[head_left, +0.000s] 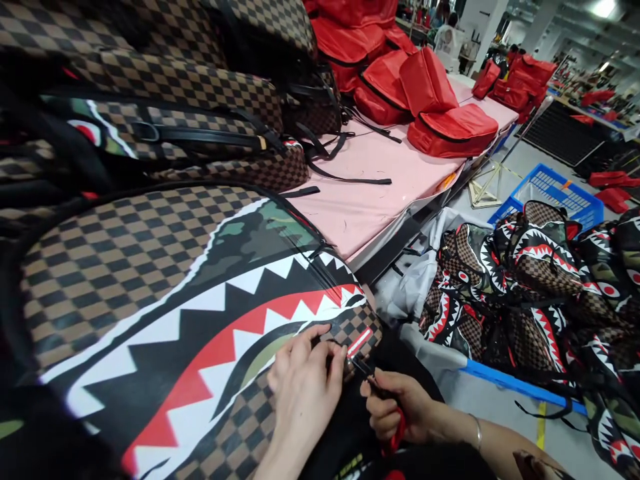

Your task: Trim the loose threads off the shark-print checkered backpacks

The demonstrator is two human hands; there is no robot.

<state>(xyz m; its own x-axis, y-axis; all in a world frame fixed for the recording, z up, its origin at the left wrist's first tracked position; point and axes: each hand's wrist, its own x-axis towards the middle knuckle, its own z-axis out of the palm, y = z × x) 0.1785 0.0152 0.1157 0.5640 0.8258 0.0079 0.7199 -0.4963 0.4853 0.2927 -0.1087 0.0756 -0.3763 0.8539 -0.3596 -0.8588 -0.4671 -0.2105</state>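
Observation:
A large backpack (120, 247) with a brown-and-black check, a camouflage patch and a printed shark mouth lies in front of me. My left hand (307, 377) rests on its lower right part, fingers bent, thumb and a fingertip together beside a small red-and-white label (359, 342). Whatever is between those fingertips is too small to make out. In my right hand (400, 403) is a pair of scissors (399, 433) with a red handle. Their dark blades point up and left toward the label, close to my left thumb. My right fingers hide most of the handle.
More check backpacks (190, 87) are piled behind at the left. Red bags (453, 130) stand on the pink tabletop (370, 180). To the right, a lined bin (450, 350) holds several shark-print backpacks, with a blue crate (575, 193) behind it. Black straps trail across the tabletop.

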